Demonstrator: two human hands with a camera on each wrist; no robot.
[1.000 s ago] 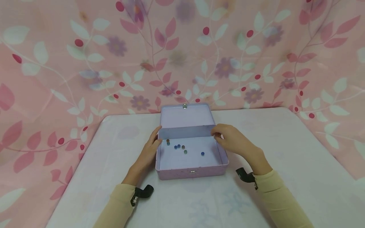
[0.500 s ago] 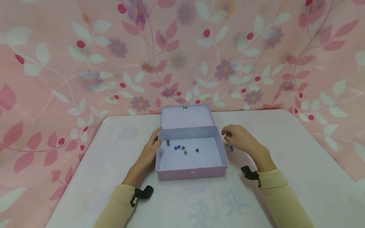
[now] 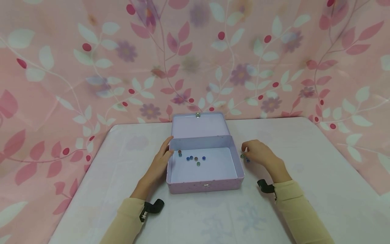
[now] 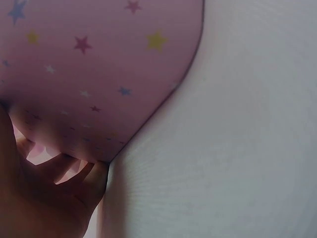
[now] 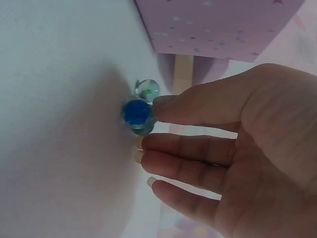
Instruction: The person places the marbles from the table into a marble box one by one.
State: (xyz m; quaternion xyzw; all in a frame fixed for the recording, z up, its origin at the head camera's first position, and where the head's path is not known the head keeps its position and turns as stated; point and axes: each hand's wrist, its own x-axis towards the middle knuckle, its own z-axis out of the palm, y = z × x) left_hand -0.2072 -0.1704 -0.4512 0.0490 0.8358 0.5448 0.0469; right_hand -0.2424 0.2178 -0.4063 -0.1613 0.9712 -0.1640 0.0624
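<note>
An open lilac tin box (image 3: 206,187) stands on the table, its hinged lid (image 3: 199,125) tipped back. Several glass marbles, among them a blue marble (image 3: 203,158) and a green marble (image 3: 198,164), lie on its floor. My left hand (image 3: 156,165) grips the box's left side, thumb at the rim; in the left wrist view its fingers meet the star-printed wall (image 4: 114,59). Right of the box, my right hand (image 3: 263,157) reaches down to a small cluster of marbles. Its thumb is against or very near a blue marble (image 5: 136,113), beside a clear green-flecked marble (image 5: 147,90); the other fingers are loosely bent.
A pale cloth covers the table (image 3: 292,210). Behind it hangs a pink floral curtain (image 3: 195,67). The box's right wall (image 3: 237,157) stands between the right hand and the marbles inside.
From above the box's right wall, my right hand has moved right and down to the marbles on the table. A blue marble inside has rolled left. The left hand has stayed put.
</note>
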